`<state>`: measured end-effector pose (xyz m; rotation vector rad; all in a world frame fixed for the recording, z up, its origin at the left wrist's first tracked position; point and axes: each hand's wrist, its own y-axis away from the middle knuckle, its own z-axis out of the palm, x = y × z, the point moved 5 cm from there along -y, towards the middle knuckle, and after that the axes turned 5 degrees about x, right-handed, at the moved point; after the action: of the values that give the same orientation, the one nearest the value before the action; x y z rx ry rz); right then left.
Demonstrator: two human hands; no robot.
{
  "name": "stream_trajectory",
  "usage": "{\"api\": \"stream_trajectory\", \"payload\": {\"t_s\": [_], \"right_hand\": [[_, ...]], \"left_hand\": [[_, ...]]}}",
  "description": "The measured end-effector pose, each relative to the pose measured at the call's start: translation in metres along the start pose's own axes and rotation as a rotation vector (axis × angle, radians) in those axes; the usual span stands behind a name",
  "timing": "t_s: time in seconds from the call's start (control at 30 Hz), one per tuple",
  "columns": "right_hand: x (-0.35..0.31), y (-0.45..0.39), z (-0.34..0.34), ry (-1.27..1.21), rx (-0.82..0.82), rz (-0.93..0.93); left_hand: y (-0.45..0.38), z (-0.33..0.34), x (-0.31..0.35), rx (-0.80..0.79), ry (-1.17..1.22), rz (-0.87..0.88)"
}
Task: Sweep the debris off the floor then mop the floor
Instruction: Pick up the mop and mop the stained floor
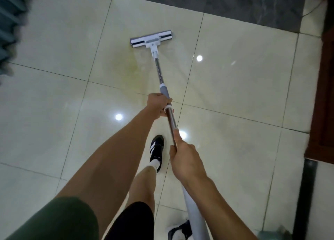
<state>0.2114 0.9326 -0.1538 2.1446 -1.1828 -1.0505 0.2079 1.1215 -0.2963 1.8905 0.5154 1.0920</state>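
Observation:
A flat mop with a white and grey head (151, 39) lies on the glossy cream tiled floor (54, 98) ahead of me. Its metal pole (160, 71) slants back toward my body. My left hand (159, 105) grips the pole at the grey sleeve, about halfway along. My right hand (186, 160) grips the pole lower down, near the pale grey upper handle. A faint yellowish wet streak (126, 66) shows on the tile just behind the mop head.
A dark marble strip (235, 2) borders the far edge of the floor. Dark wooden furniture (323, 95) stands at the right, with a black strip (305, 194) below it. A blurred dark object (10, 22) is at the left. My shoes (156, 151) are on the tiles below the pole.

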Motion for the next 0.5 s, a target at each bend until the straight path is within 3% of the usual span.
{"api": "stream_trajectory", "payload": {"t_s": [0.23, 0.5], "right_hand": [[-0.111, -0.114, -0.049, 0.027, 0.04, -0.092], [-0.124, -0.099, -0.03, 0.049, 0.024, -0.088]], "left_hand": [[-0.077, -0.027, 0.135, -0.002, 0.088, 0.073], [-0.069, -0.049, 0.127, 0.009, 0.044, 0.056]]}}
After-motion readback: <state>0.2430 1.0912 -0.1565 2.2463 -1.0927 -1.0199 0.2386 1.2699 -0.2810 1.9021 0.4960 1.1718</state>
